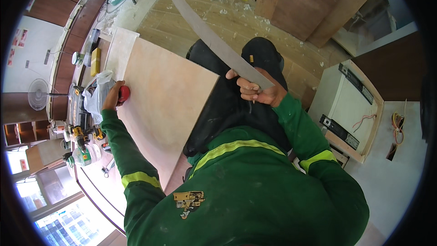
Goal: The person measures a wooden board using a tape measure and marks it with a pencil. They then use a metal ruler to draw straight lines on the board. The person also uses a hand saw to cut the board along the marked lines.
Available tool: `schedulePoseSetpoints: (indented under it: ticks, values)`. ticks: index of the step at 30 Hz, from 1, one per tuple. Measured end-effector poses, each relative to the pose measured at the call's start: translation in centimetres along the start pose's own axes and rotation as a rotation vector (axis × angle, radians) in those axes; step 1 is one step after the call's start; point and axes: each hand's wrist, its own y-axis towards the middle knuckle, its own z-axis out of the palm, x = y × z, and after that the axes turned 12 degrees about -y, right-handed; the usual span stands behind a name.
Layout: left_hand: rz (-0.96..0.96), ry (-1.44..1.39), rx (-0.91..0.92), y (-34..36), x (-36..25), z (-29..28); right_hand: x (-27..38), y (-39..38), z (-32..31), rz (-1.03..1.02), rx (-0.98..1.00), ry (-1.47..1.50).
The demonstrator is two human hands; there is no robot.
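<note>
R hand grips near end of grey strip, rest runs far-L; L hand grasps red item w/ R side showing.

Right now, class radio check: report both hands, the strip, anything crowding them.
Left hand on red object. Right hand gripping long flat strip. Crumpled plastic bag crowding left hand.

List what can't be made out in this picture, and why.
In the head view:
Long strip: far end, cut off by the upper edge.
Red object: its full shape, partly covered by the left hand.
White plastic bag: what, if anything, it holds, hidden by its folds.
</note>
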Motion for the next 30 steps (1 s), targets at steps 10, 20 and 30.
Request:
schedulePoseSetpoints:
  ticks: [10,20,30]
  values:
    - [0.250,0.269,-0.028,-3.5,-1.7,6.2,-0.8,-3.0,0.2,0.077,-0.085,-0.012]
    - [0.807,0.353,0.219,-14.0,-11.5,18.4,-1.0,-2.5,0.0,0.267,-0.224,-0.236]
    - [1.063,0.819,0.313,-13.4,-12.8,23.1,-1.9,-1.5,-1.8,0.258,-0.302,-0.318]
